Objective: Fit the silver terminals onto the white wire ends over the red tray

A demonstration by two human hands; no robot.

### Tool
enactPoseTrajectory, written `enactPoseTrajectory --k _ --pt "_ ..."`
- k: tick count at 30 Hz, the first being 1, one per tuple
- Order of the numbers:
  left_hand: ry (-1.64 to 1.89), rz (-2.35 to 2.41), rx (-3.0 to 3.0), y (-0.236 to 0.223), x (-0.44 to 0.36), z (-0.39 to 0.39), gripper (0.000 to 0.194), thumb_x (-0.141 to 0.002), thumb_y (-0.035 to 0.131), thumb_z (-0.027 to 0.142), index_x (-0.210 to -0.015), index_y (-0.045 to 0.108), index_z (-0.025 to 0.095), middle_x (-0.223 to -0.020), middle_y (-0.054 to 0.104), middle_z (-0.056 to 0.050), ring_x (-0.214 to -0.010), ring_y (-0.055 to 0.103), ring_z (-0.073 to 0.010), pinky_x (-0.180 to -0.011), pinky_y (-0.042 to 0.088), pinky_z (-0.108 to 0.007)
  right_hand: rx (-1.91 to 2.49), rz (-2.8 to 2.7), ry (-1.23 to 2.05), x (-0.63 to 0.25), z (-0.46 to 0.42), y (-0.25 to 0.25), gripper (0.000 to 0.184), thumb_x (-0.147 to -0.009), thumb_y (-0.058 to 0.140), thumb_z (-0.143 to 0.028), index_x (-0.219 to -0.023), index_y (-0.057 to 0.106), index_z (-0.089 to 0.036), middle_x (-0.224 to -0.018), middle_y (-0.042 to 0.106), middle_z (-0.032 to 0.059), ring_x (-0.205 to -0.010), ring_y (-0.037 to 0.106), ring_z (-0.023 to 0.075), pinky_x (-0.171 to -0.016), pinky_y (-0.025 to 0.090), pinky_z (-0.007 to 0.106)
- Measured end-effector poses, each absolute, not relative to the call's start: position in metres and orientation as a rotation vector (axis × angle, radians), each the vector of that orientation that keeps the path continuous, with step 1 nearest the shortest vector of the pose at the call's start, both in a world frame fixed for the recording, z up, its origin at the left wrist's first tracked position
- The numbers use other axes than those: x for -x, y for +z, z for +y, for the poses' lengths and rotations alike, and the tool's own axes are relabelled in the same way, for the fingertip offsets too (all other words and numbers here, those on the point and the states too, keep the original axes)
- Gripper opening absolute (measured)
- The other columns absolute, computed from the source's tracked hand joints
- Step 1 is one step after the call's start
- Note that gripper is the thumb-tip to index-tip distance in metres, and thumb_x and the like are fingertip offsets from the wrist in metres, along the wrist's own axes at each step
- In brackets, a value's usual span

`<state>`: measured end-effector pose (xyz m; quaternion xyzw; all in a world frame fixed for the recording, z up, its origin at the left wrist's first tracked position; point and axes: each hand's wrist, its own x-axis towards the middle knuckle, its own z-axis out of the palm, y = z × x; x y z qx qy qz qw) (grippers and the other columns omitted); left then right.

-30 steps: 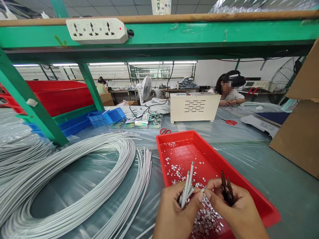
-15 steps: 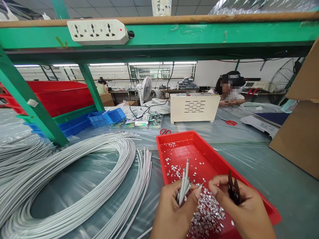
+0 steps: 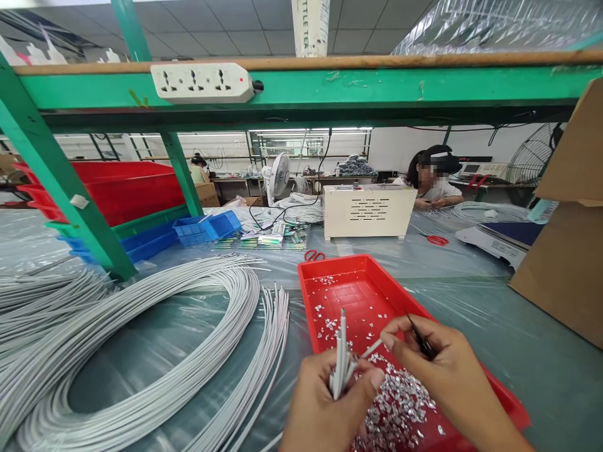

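Note:
My left hand (image 3: pixel 323 402) is closed around a short bunch of white cables (image 3: pixel 340 358), their cut ends pointing up. One single white cable (image 3: pixel 373 348) leans out of the bunch to the right, and thumb and finger of my right hand (image 3: pixel 438 370) pinch its tip. Tucked in the palm of that same hand is a dark hand tool (image 3: pixel 421 342) with slim pointed blades; the fingers partly hide it. Both hands are over a red tray (image 3: pixel 304 295), in which small shiny silver scraps (image 3: pixel 400 402) lie heaped near me and scattered farther off.
Coiled white cables (image 3: pixel 226 326) cover the left side. Red-handled scissors (image 3: pixel 314 255) lie behind the tray, near a cream metal box (image 3: pixel 367 213). A cardboard box (image 3: pixel 565 263) stands at right, and a green shelf beam (image 3: pixel 330 88) crosses above. Across the table sits another person (image 3: pixel 433 176).
My right hand has moved slightly up and left and now pinches the single cable's tip, drawn out from the bunch. The tool has turned in its palm. The view has tilted up slightly.

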<state>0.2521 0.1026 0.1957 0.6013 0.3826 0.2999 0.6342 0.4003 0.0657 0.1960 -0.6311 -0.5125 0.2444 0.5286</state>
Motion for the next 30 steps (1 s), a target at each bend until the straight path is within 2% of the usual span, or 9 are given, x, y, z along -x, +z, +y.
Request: enactPoseTrajectory --k 3,9,16,19,22,24,26,28,30 --pt "0.6 0.778 -1.278 0.199 -0.247 0.106 0.033 -0.069 0.062 0.045 -0.078 0.059 0.013 -0.039 0.049 0.003 -0.035 0.035 -0.0048 -0.043 0.024 -0.021 1.467 -1.233 0.523 -0.395 0.072 0.208 0.015 -0.071 0.056 -0.031 -0.067 0.059 -0.018 -0.051 0.034 -0.006 -0.047 0.03 0.0084 -0.044 0.029 0.02" --pt "1.101 0.892 -1.045 0.228 -0.205 0.157 0.034 -0.07 0.064 0.037 -0.094 0.057 0.014 -0.043 0.032 0.011 -0.037 0.019 -0.0015 -0.037 0.012 -0.016 1.416 -1.27 0.495 -0.386 0.067 0.209 0.017 -0.073 0.055 -0.033 -0.067 0.057 -0.017 -0.052 0.036 -0.0054 -0.048 0.031 0.0079 -0.044 0.027 0.019" --pt "1.232 1.164 -1.125 0.196 -0.177 0.224 0.056 -0.063 0.062 0.024 -0.114 0.046 0.007 -0.057 0.047 0.004 -0.042 0.04 -0.0065 -0.045 0.033 -0.02 1.518 -1.143 0.541 -0.385 0.059 0.194 0.023 -0.071 0.053 -0.04 -0.065 0.056 -0.019 -0.055 0.034 -0.0046 -0.053 0.029 0.0108 -0.051 0.026 0.024" --pt "1.138 1.349 -1.26 0.185 -0.181 0.225 0.072 -0.059 0.067 0.022 -0.123 0.04 0.001 -0.099 0.058 -0.02 -0.085 0.058 -0.0262 -0.075 0.044 -0.037 1.512 -1.148 0.576 -0.381 0.059 0.194 0.026 -0.071 0.052 -0.043 -0.065 0.055 -0.018 -0.055 0.032 -0.0049 -0.053 0.028 0.011 -0.052 0.024 0.025" --pt "1.276 1.508 -1.678 0.199 -0.188 0.199 0.06 -0.067 0.062 0.026 -0.124 0.046 0.013 -0.134 0.039 -0.017 -0.123 0.033 -0.032 -0.1 0.024 -0.042 1.507 -1.118 0.603 -0.379 0.06 0.193 0.028 -0.069 0.052 -0.043 -0.065 0.056 -0.016 -0.054 0.032 -0.0052 -0.053 0.029 0.0105 -0.051 0.023 0.025" --pt "1.132 1.444 -1.959 0.208 -0.197 0.169 0.031 -0.076 0.052 0.036 -0.098 0.064 0.017 -0.105 0.06 -0.011 -0.099 0.051 -0.0276 -0.085 0.035 -0.039 1.502 -1.092 0.604 -0.378 0.059 0.193 0.027 -0.069 0.053 -0.042 -0.065 0.056 -0.016 -0.055 0.034 -0.0051 -0.053 0.03 0.0102 -0.051 0.024 0.024" --pt "0.63 1.085 -1.76 0.205 -0.211 0.136 0.041 -0.076 0.048 0.052 -0.071 0.069 0.017 -0.059 0.059 -0.004 -0.055 0.05 -0.0158 -0.055 0.035 -0.029 1.495 -1.067 0.594 -0.378 0.057 0.193 0.026 -0.068 0.054 -0.042 -0.064 0.056 -0.016 -0.054 0.037 -0.0051 -0.053 0.031 0.0098 -0.051 0.026 0.023" --pt "0.329 0.711 -1.286 0.188 -0.229 0.109 0.043 -0.069 0.058 0.057 -0.07 0.073 0.017 -0.055 0.059 -0.004 -0.044 0.043 -0.0067 -0.048 0.029 -0.021 1.484 -1.053 0.563 -0.375 0.053 0.194 0.025 -0.067 0.055 -0.042 -0.063 0.057 -0.017 -0.052 0.039 -0.0052 -0.051 0.033 0.0095 -0.049 0.027 0.022" --pt "0.322 0.563 -0.886 0.167 -0.245 0.091 0.045 -0.064 0.063 0.058 -0.079 0.074 0.017 -0.062 0.066 -0.007 -0.046 0.052 -0.0077 -0.047 0.032 -0.02 1.484 -1.036 0.535 -0.371 0.048 0.195 0.024 -0.065 0.057 -0.043 -0.062 0.058 -0.019 -0.05 0.043 -0.0046 -0.049 0.037 0.0099 -0.048 0.031 0.021"
